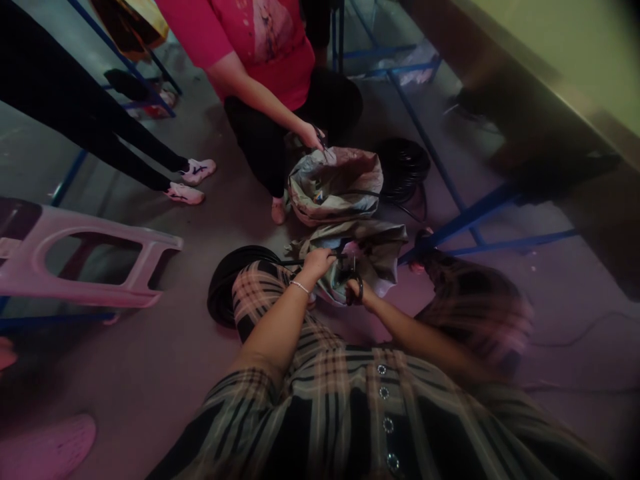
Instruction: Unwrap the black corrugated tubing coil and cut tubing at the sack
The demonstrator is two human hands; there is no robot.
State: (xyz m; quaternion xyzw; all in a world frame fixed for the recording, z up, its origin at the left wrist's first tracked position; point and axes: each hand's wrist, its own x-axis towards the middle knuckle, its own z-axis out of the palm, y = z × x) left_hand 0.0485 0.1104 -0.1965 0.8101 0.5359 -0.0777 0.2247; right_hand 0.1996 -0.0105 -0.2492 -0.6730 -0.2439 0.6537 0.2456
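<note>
My left hand point(319, 264) is closed around the end of a black hose or cable point(289, 263), which runs back to a black coil point(220, 287) beside my left knee. In my right hand point(369, 295) is a pair of scissors point(356, 283), fingers through the dark handles and blades pointing up toward the hose end. Both hands are over the mouth of a crumpled sack point(387, 243) on the floor. What lies inside the sack is too dark to make out.
Opposite me, a crouching person in a pink shirt point(280, 60) holds scissors over a second sack point(345, 200). Another black coil point(400, 173) lies behind it. A pink stool point(100, 257) stands left; blue table legs point(465, 213) cross at right. Someone in white shoes point(185, 193) stands nearby.
</note>
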